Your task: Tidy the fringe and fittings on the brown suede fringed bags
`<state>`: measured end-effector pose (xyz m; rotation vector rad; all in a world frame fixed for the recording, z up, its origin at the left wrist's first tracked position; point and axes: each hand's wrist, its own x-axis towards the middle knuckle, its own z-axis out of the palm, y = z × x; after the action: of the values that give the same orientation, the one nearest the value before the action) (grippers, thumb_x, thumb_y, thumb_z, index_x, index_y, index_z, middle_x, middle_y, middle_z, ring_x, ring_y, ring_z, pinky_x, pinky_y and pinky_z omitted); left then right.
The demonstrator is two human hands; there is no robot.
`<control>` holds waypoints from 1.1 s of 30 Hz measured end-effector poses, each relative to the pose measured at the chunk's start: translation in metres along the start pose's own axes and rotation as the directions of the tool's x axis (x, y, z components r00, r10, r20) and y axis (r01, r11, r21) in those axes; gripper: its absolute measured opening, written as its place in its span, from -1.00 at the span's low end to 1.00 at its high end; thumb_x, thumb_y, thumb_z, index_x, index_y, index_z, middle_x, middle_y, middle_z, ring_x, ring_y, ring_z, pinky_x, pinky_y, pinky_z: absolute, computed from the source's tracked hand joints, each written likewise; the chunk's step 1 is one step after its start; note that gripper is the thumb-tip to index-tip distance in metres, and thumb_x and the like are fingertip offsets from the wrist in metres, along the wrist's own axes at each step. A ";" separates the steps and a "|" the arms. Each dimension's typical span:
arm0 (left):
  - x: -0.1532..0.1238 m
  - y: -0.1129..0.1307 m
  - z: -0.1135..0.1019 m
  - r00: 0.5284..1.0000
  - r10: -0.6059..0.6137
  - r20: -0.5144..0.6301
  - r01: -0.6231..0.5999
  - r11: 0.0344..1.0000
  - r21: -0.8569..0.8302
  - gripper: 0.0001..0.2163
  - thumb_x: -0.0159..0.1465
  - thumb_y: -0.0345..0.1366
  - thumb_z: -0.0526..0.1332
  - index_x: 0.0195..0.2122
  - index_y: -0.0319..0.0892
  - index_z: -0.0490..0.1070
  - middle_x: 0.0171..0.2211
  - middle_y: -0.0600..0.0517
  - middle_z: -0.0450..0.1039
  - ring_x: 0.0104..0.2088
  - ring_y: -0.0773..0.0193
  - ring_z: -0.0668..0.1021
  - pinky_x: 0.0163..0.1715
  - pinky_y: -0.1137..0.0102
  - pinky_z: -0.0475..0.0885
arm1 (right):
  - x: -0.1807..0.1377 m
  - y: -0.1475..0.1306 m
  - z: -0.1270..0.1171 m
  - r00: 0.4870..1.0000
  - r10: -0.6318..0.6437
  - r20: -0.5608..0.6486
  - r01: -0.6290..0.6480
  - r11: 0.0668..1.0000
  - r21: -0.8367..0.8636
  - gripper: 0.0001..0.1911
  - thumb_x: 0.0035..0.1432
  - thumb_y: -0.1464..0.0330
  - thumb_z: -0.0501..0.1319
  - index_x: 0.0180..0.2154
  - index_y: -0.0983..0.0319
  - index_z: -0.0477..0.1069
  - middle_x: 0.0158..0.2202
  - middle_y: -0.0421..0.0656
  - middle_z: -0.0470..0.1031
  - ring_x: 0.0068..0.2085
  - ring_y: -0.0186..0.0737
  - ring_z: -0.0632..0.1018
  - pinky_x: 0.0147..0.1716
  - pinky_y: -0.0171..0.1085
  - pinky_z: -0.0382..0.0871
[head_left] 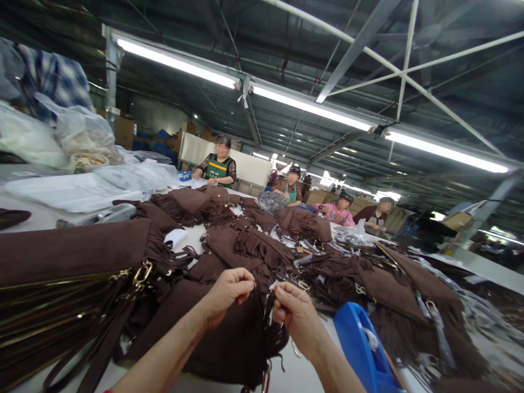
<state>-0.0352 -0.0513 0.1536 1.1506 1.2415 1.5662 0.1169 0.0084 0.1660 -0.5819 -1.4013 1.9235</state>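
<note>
1. Place: bag-making factory floor;
2. Evidence: long worktable (301,376) heaped with brown fringed bags (262,245); workers (220,164) ranged alongside; strip lights (311,108) under steel roof beams (360,38); stacked cartons (125,131) at rear.

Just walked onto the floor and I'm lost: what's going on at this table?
A person's left hand and right hand, close together, both pinch the top of a brown bag with fringe over the table. Many more such bags lie piled across it, and a blue tape dispenser sits by the right wrist. Other workers are busy at the far side.
</note>
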 end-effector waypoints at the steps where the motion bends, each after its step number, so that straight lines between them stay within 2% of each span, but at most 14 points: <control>1: 0.000 -0.001 0.000 1.000 -0.002 0.003 0.002 1.000 -0.018 -0.80 -0.05 -0.17 0.15 -0.52 -0.20 0.24 -0.69 0.22 0.14 -0.66 0.48 0.16 -0.65 0.51 0.03 | 0.000 0.000 0.001 1.000 -0.004 0.003 0.004 1.000 -0.018 -0.69 -0.19 0.23 0.39 -0.51 0.30 0.36 -0.66 -0.33 0.27 -0.65 -0.54 0.23 -0.63 -0.45 0.00; 4: -0.001 -0.001 0.001 0.999 -0.008 0.037 0.010 0.998 -0.057 -0.82 -0.05 -0.22 0.17 -0.49 -0.21 0.29 -0.67 0.21 0.17 -0.65 0.47 0.18 -0.64 0.51 0.05 | 0.001 0.001 0.002 1.000 -0.008 0.006 0.008 0.998 -0.055 -0.70 -0.17 0.22 0.38 -0.53 0.29 0.35 -0.67 -0.33 0.28 -0.66 -0.52 0.23 -0.63 -0.43 -0.03; 7: -0.003 0.001 0.006 0.990 0.006 0.144 -0.005 1.000 -0.007 -0.78 -0.08 -0.32 0.21 -0.37 -0.24 0.40 -0.56 0.14 0.34 -0.55 0.42 0.30 -0.54 0.50 0.16 | 0.001 0.001 0.003 0.999 -0.030 0.018 0.032 0.989 -0.146 -0.71 -0.11 0.22 0.33 -0.56 0.29 0.33 -0.68 -0.33 0.27 -0.66 -0.51 0.21 -0.63 -0.42 -0.06; 10: -0.003 0.005 0.013 0.977 0.027 0.212 -0.056 0.989 0.135 -0.88 -0.05 -0.35 0.17 -0.50 -0.25 0.44 -0.56 0.12 0.36 -0.49 0.38 0.33 -0.46 0.48 0.18 | -0.001 -0.001 0.002 0.998 -0.066 0.008 0.066 0.955 -0.288 -0.70 -0.05 0.21 0.28 -0.58 0.28 0.30 -0.70 -0.33 0.25 -0.65 -0.50 0.21 -0.61 -0.40 -0.06; 13: -0.002 0.007 0.018 0.982 0.029 0.188 -0.065 0.980 0.186 -0.88 -0.04 -0.32 0.15 -0.63 -0.24 0.39 -0.65 0.17 0.24 -0.54 0.40 0.26 -0.50 0.48 0.14 | -0.003 -0.003 -0.001 0.997 -0.081 -0.006 0.074 0.936 -0.343 -0.69 -0.04 0.19 0.26 -0.58 0.27 0.29 -0.69 -0.33 0.26 -0.64 -0.49 0.22 -0.61 -0.40 -0.04; 18: -0.001 0.003 0.021 0.996 0.033 0.086 -0.054 0.967 0.248 -0.86 -0.04 -0.28 0.12 -0.62 -0.22 0.38 -0.64 0.17 0.23 -0.53 0.37 0.26 -0.49 0.46 0.13 | -0.004 0.003 -0.006 0.999 -0.030 -0.016 0.026 0.968 -0.250 -0.69 -0.06 0.20 0.30 -0.58 0.28 0.28 -0.71 -0.35 0.25 -0.68 -0.52 0.20 -0.65 -0.40 -0.10; 23: 0.002 -0.004 0.028 0.994 0.074 -0.084 -0.043 0.946 0.322 -0.88 -0.05 -0.30 0.10 -0.67 -0.18 0.33 -0.63 0.14 0.28 -0.49 0.32 0.31 -0.45 0.43 0.14 | -0.010 0.009 -0.006 0.996 0.066 0.066 -0.059 0.992 -0.108 -0.63 -0.16 0.16 0.34 -0.58 0.26 0.25 -0.73 -0.38 0.16 -0.69 -0.54 0.11 -0.66 -0.40 -0.15; 28: 0.007 -0.009 0.016 0.971 0.033 -0.237 0.034 0.961 0.275 -0.83 -0.06 -0.24 0.11 -0.70 -0.18 0.25 -0.71 0.17 0.15 -0.59 0.37 0.23 -0.54 0.44 0.07 | -0.022 0.007 -0.014 0.989 0.087 0.117 -0.092 0.995 0.038 -0.67 -0.18 0.22 0.39 -0.54 0.27 0.30 -0.68 -0.35 0.20 -0.66 -0.55 0.12 -0.63 -0.40 -0.16; 30: 0.006 -0.012 0.011 0.979 -0.021 -0.204 0.066 0.974 0.217 -0.82 -0.06 -0.20 0.12 -0.69 -0.18 0.24 -0.73 0.20 0.11 -0.64 0.41 0.17 -0.60 0.45 0.03 | -0.024 0.008 -0.020 0.995 0.066 0.072 -0.072 0.994 0.081 -0.70 -0.16 0.25 0.39 -0.52 0.28 0.33 -0.66 -0.33 0.26 -0.65 -0.54 0.17 -0.62 -0.41 -0.13; 33: -0.001 -0.014 0.012 0.995 -0.071 -0.075 0.081 0.987 0.142 -0.80 -0.05 -0.17 0.15 -0.63 -0.19 0.26 -0.73 0.21 0.11 -0.67 0.44 0.15 -0.65 0.48 0.00 | -0.022 0.014 -0.027 0.999 0.045 0.026 -0.047 0.995 0.088 -0.74 -0.14 0.27 0.38 -0.47 0.27 0.36 -0.63 -0.31 0.32 -0.63 -0.51 0.24 -0.60 -0.42 -0.04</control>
<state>-0.0222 -0.0466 0.1411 1.1328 1.4489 1.4902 0.1466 0.0066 0.1437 -0.5551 -1.3201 2.0237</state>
